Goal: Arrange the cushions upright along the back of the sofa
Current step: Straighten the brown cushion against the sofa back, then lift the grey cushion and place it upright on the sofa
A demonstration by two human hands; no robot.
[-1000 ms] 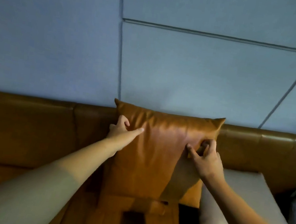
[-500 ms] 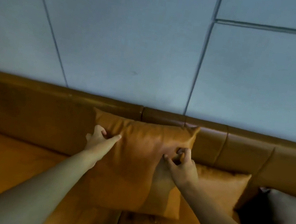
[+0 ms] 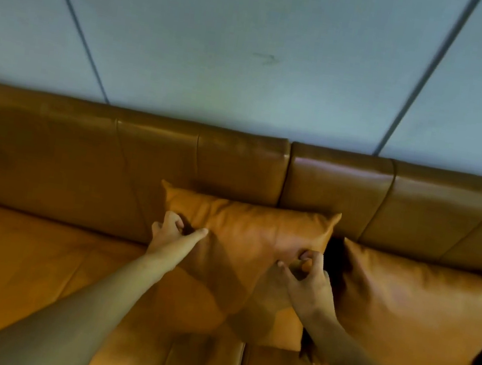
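Head view is showing a pale blue-grey panelled wall (image 3: 254,43) filling the upper frame, two dark seams running diagonally across it; below it a tan leather sofa (image 3: 34,261) is spanning the full width, its backrest (image 3: 236,163) lying as a horizontal band with a vertical split just right of centre; the seat is occupying the lower frame from 7 to 5 o'clock.

A second tan cushion (image 3: 416,318) is leaning against the backrest at 4 o'clock, tilted, its top corner sitting just beside the held cushion with a dark gap between them.

The held tan cushion (image 3: 243,239) is standing upright at frame centre, its top edge resting against the backrest below the split, its lower edge meeting the seat.

Both bare forearms are reaching in from 7 and 5 o'clock.

The left hand (image 3: 172,234) is pinching the cushion's left side near the upper corner, thumb stretched across the front, fingers curled around the edge; the right hand (image 3: 307,276) is gripping a fold of leather on the cushion's right front face, thumb and fingers closed narrowly on it.
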